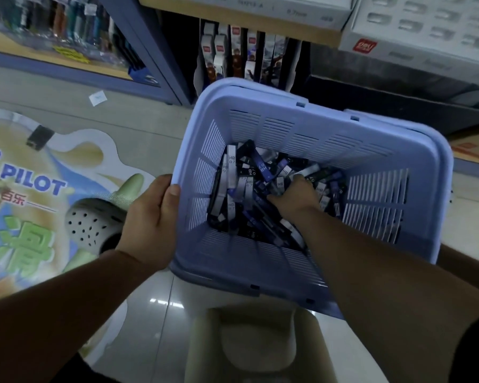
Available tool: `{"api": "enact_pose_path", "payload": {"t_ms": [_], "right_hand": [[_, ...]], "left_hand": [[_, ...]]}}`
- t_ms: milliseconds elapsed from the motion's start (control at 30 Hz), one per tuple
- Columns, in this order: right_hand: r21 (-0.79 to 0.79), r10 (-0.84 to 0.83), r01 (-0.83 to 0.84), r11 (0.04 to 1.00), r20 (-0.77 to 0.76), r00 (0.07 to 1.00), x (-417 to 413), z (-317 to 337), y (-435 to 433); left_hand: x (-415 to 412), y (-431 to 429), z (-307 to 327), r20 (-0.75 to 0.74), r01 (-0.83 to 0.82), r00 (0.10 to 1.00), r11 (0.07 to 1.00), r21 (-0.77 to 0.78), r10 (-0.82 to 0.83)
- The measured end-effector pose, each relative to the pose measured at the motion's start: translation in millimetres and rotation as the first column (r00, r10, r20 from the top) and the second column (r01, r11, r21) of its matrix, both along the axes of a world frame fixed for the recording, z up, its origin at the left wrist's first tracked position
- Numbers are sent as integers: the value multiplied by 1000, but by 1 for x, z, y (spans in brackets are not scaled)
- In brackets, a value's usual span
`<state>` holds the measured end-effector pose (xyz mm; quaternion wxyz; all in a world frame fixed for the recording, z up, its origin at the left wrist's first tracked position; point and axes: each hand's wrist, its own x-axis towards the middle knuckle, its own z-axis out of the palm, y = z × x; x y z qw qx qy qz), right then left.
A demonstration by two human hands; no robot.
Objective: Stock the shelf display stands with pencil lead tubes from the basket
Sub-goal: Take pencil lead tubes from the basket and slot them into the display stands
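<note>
A light blue plastic basket (415,172) with slatted walls is tilted over a beige stool. Its bottom holds a loose pile of several pencil lead tubes (241,178), dark blue, black and white, marked HB. My left hand (150,217) grips the basket's left rim, thumb over the edge. My right hand (296,194) reaches down into the pile, fingers curled among the tubes; whether it holds any is hidden.
A beige stool (255,344) stands under the basket. Shelves rise ahead: boxed goods (233,56) in the lower bay, white cartons (415,23) above right, pens (67,26) at left. A PILOT floor sticker (33,183) and my shoe (91,222) lie at left.
</note>
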<state>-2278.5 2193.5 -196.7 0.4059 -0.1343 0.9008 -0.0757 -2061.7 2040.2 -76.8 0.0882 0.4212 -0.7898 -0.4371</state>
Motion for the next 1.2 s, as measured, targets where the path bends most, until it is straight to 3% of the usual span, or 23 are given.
{"api": "enact_pose_path", "payload": {"t_ms": [133,300,433,600,733,900,1200], "right_hand": [[-104,-32,42,994,94,995,6,-1,1],[-218,50,-13,976,164,985,18,8,11],[-137,156,-120,983,293,943,27,9,12],[-114,126,-89,989,377,918,22,13,5],[-58,217,-212,976,407,887,25,11,-7],[-106,229,-205,973,544,807,31,9,-6],[-95,416,-435,895,530,739,30,8,-12]], "left_hand": [[1,1,-1,12,4,1000,1000,-3,-4],[1,2,0,25,-10,1000,1000,1,10],[0,3,3,46,-12,999,1000,-1,12],[-1,3,5,50,7,999,1000,-21,-6],[-3,3,9,36,32,999,999,-39,-30],[-4,2,10,16,47,999,999,-19,-47],[-2,1,7,37,57,998,998,-27,-56]]}}
